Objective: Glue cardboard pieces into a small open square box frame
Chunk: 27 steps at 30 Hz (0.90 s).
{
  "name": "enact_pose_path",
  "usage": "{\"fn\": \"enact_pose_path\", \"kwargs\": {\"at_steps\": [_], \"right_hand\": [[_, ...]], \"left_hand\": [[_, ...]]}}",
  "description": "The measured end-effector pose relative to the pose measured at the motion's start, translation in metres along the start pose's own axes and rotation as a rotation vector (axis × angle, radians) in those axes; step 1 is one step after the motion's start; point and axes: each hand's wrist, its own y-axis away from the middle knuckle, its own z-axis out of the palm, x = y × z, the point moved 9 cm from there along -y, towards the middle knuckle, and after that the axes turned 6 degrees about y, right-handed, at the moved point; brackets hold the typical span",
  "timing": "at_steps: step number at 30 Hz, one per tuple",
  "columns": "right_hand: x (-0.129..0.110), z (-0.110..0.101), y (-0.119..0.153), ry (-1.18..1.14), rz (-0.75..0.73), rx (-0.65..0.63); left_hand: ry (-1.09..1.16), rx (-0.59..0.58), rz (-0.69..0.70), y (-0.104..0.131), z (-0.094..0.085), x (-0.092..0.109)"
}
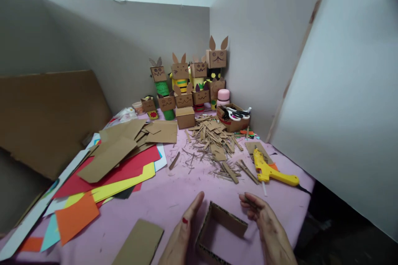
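Observation:
A cardboard frame (228, 220), bent at its corners and open on the right, stands on edge on the pink tablecloth. Close along its left side is my left hand (186, 227), fingers stretched out and holding nothing. To the frame's right, my right hand (264, 219) has its fingers pinched together around a thin, dark sliver too small to name. A flat cardboard rectangle (139, 242) lies left of my left hand. Beyond my right hand rests a yellow hot glue gun (272, 172) with a white glue stick beneath its nozzle.
Cardboard scraps (214, 136) are heaped mid-table. Coloured paper (121, 174) and cardboard sheets (108, 153) cover the left. Cardboard animal figures (185, 99) stand at the back, near a box of scissors (233, 118) and a pink jar (223, 96). A white panel (342, 112) borders the right.

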Motion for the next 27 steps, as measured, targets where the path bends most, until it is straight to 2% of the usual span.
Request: {"fn": "enact_pose_path", "kwargs": {"at_steps": [3,8,10,11,14,15,18,21,24,27], "right_hand": [[0.007,-0.004,-0.002,-0.019,0.014,-0.012],[0.017,-0.002,-0.005,-0.018,0.014,-0.080],[0.017,-0.002,-0.004,0.005,-0.004,-0.090],[0.015,-0.001,-0.002,0.018,-0.014,-0.098],[0.007,0.000,0.002,0.064,-0.059,-0.113],[0.003,0.000,0.003,0.074,-0.079,-0.113],[-0.006,0.003,0.007,0.092,-0.147,-0.154],[-0.012,0.012,0.010,0.219,-0.222,-0.233],[-0.016,0.020,0.012,0.350,-0.276,-0.261],[-0.016,0.028,0.011,0.406,-0.302,-0.298]], "left_hand": [[-0.092,0.181,0.064,0.006,-0.017,0.012],[-0.250,0.506,0.197,0.021,-0.056,0.035],[-0.295,0.579,0.263,0.032,-0.064,0.043],[-0.317,0.580,0.291,0.038,-0.063,0.044],[-0.384,0.499,0.337,0.053,-0.042,0.039],[-0.400,0.505,0.337,0.059,-0.034,0.034],[-0.506,0.470,0.418,0.070,0.000,0.022],[-0.616,0.424,0.518,0.072,0.030,0.014],[-0.649,0.427,0.547,0.067,0.043,0.011],[-0.631,0.437,0.520,0.061,0.045,0.008]]}}
